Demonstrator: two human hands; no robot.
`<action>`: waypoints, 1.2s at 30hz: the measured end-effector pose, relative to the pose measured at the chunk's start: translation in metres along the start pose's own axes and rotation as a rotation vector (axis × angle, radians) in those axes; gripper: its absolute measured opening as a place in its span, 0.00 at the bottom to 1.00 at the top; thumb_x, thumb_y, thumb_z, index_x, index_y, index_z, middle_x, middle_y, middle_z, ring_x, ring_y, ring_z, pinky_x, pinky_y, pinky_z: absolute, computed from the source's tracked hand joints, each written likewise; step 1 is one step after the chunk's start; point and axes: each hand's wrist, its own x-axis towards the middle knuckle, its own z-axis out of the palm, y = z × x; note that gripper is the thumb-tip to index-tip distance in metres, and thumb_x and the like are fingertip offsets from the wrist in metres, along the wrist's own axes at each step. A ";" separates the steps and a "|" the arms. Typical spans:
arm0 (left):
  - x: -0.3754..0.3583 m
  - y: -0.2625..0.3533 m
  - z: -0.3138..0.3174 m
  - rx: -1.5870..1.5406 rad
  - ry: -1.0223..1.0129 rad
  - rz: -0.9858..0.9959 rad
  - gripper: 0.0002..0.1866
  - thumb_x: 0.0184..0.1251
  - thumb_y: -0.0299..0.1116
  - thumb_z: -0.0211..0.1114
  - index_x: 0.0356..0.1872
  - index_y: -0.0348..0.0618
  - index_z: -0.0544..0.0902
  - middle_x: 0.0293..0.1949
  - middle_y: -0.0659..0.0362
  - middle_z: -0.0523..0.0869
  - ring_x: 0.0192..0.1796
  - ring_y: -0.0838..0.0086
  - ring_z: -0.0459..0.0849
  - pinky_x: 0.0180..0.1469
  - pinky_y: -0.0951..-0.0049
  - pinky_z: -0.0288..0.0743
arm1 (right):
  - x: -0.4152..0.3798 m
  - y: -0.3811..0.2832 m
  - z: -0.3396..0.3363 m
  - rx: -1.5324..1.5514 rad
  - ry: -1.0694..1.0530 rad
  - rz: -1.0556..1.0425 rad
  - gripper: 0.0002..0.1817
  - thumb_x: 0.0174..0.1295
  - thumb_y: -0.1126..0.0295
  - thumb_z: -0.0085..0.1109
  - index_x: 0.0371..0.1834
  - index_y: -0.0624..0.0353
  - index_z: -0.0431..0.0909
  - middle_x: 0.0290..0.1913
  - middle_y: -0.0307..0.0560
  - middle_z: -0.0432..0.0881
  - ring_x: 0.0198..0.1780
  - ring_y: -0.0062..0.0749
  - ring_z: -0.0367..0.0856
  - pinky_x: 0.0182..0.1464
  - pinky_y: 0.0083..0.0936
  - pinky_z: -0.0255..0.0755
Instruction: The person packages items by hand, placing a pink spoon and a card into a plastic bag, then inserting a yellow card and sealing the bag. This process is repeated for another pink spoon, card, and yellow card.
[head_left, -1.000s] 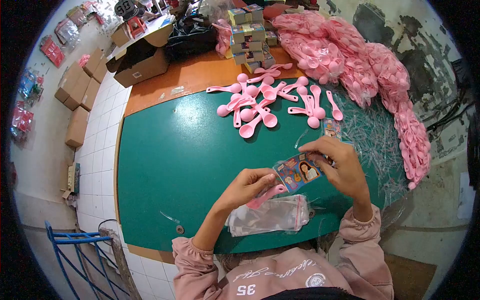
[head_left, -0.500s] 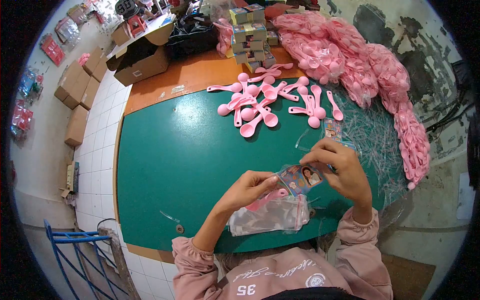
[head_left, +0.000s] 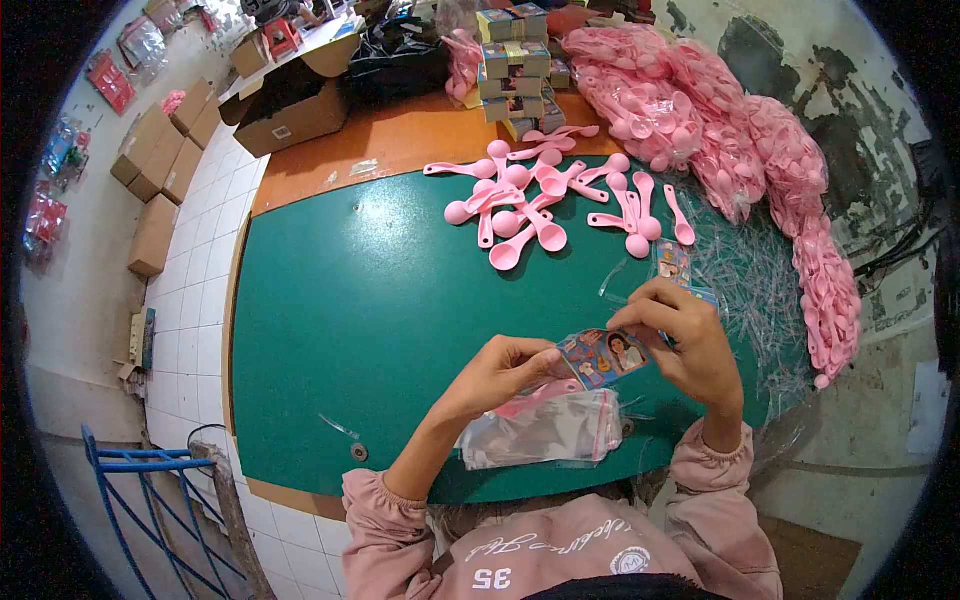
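Observation:
My left hand [head_left: 497,375] and my right hand [head_left: 688,335] hold a small clear packet [head_left: 603,356] between them; a colourful printed card shows through it. My left fingers also grip a pink plastic spoon [head_left: 540,394] whose handle slants down to the left under the packet. Just below both hands lies a stack of clear zip bags [head_left: 540,430] with red seal strips, on the green table [head_left: 380,320].
Several loose pink spoons [head_left: 545,205] lie at the table's far side. Big bags of pink spoons [head_left: 720,130] pile at the right. Printed card stacks [head_left: 515,60] stand at the back, more cards [head_left: 672,262] near my right hand. Clear plastic strips [head_left: 750,280] litter the right edge. Cardboard boxes [head_left: 290,110] sit at left.
The card has slid further into the clear packet, and my right hand has drawn closer to my left. The view has shifted slightly.

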 end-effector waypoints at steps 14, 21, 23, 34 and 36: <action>0.001 -0.007 0.000 0.040 0.149 -0.093 0.16 0.68 0.37 0.53 0.38 0.32 0.82 0.30 0.60 0.84 0.31 0.83 0.78 0.35 0.81 0.74 | -0.004 0.006 -0.005 -0.015 -0.046 -0.028 0.14 0.40 0.86 0.54 0.31 0.58 0.77 0.33 0.45 0.73 0.34 0.38 0.77 0.35 0.28 0.71; 0.001 0.000 0.011 -0.020 0.172 -0.049 0.14 0.66 0.34 0.55 0.37 0.32 0.82 0.30 0.58 0.84 0.31 0.83 0.79 0.36 0.80 0.76 | -0.002 0.009 -0.007 -0.006 -0.099 -0.045 0.13 0.40 0.86 0.54 0.31 0.59 0.76 0.34 0.46 0.73 0.34 0.39 0.77 0.34 0.29 0.71; 0.003 -0.005 0.012 0.046 0.197 -0.022 0.13 0.66 0.34 0.56 0.38 0.32 0.82 0.31 0.58 0.85 0.32 0.83 0.80 0.36 0.80 0.76 | -0.002 0.010 -0.005 -0.015 -0.098 -0.050 0.13 0.40 0.85 0.54 0.31 0.59 0.76 0.34 0.46 0.73 0.34 0.40 0.77 0.34 0.29 0.71; 0.005 -0.009 0.004 0.056 0.217 0.015 0.11 0.65 0.31 0.57 0.40 0.32 0.79 0.37 0.57 0.83 0.37 0.80 0.80 0.38 0.79 0.77 | -0.003 0.006 0.010 -0.008 0.095 0.080 0.07 0.49 0.82 0.56 0.32 0.61 0.78 0.32 0.47 0.73 0.31 0.37 0.77 0.32 0.27 0.71; 0.005 -0.012 0.003 0.113 0.235 -0.046 0.11 0.65 0.31 0.57 0.40 0.32 0.79 0.36 0.58 0.83 0.36 0.81 0.80 0.37 0.80 0.77 | -0.002 0.009 0.009 0.013 0.071 0.064 0.07 0.49 0.82 0.56 0.32 0.61 0.78 0.32 0.46 0.74 0.32 0.36 0.77 0.32 0.27 0.71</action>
